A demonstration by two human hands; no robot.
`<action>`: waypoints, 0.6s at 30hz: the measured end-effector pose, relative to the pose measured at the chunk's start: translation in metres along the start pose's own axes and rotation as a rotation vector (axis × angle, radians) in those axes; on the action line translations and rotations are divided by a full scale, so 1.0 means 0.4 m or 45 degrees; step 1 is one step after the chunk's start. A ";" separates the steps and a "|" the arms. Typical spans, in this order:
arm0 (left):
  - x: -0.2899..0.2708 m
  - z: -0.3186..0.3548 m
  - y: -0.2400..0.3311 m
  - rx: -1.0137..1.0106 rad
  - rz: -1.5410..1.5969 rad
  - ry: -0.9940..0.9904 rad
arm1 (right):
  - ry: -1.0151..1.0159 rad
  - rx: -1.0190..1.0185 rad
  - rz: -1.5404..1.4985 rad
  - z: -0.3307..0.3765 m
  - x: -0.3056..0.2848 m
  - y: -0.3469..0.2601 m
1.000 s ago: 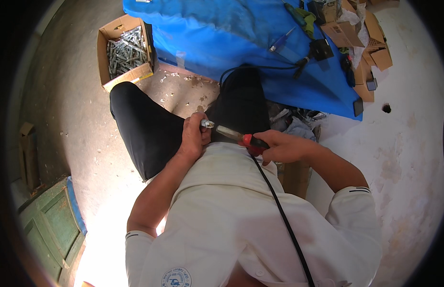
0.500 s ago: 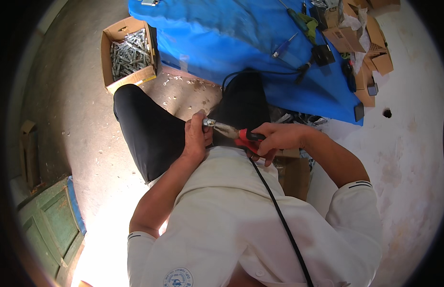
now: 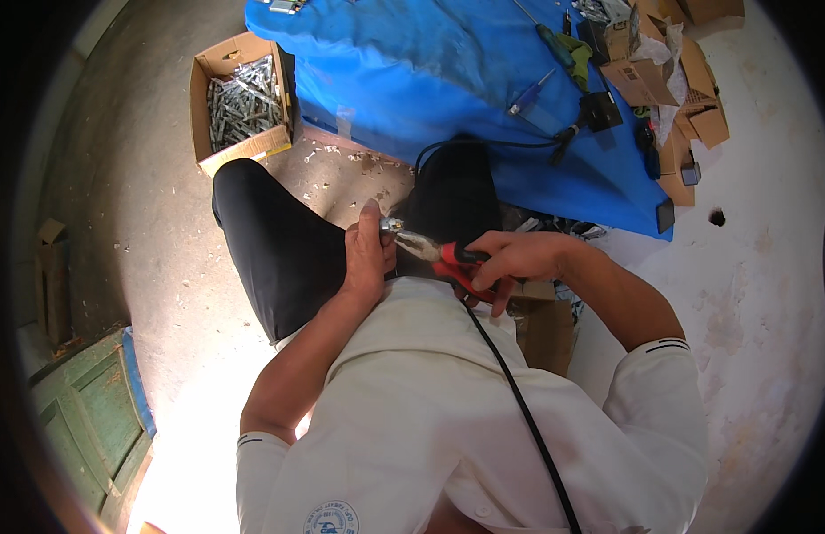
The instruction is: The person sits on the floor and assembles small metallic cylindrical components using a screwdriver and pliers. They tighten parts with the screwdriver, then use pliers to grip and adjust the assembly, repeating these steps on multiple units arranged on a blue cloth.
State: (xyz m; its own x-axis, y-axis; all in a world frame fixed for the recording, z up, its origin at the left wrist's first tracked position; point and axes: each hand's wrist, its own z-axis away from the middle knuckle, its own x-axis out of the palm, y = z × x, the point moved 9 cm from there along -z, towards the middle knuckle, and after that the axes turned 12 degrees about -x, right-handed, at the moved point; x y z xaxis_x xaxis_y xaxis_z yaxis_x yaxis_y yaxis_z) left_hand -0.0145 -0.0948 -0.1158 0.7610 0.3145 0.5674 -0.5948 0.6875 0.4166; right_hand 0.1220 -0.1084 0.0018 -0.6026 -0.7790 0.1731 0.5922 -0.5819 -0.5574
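Note:
My left hand is closed around a small silvery metal fitting, whose end sticks out past the thumb with a brass-coloured bit showing. Most of that piece is hidden by the fingers. In my right hand are pliers with red and black handles, pointing left. Their jaw tips lie right by the exposed end of the fitting, just below it; whether they touch it I cannot tell. Both hands are over my lap.
A cardboard box of metal parts stands on the floor at the far left. Ahead is a blue-covered table with a screwdriver and other tools. Open cartons lie far right. A black cable runs down my shirt.
The plier jaws have dropped slightly and tilted off the end of the fitting, so its brass-coloured bit shows more. My left hand stays almost in place.

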 end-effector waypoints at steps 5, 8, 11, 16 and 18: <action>0.002 -0.003 0.002 0.031 -0.055 -0.013 | -0.001 -0.050 -0.183 0.002 0.000 0.006; 0.005 0.003 0.009 0.064 -0.083 0.020 | 0.033 -0.057 -0.247 -0.002 -0.010 0.017; 0.009 0.014 0.024 0.139 -0.149 0.048 | 0.039 -0.041 -0.274 -0.002 -0.018 0.014; 0.013 0.029 0.049 0.267 -0.250 0.138 | -0.054 0.002 -0.298 -0.013 -0.027 0.027; 0.009 0.027 0.050 0.293 -0.259 0.147 | -0.078 0.003 -0.352 -0.016 -0.022 0.028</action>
State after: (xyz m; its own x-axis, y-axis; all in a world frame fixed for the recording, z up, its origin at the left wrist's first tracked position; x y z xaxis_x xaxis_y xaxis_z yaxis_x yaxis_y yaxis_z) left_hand -0.0263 -0.0868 -0.0977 0.8868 0.2667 0.3774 -0.4603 0.5821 0.6702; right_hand 0.1306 -0.1065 -0.0114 -0.7078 -0.6036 0.3671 0.4115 -0.7746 -0.4802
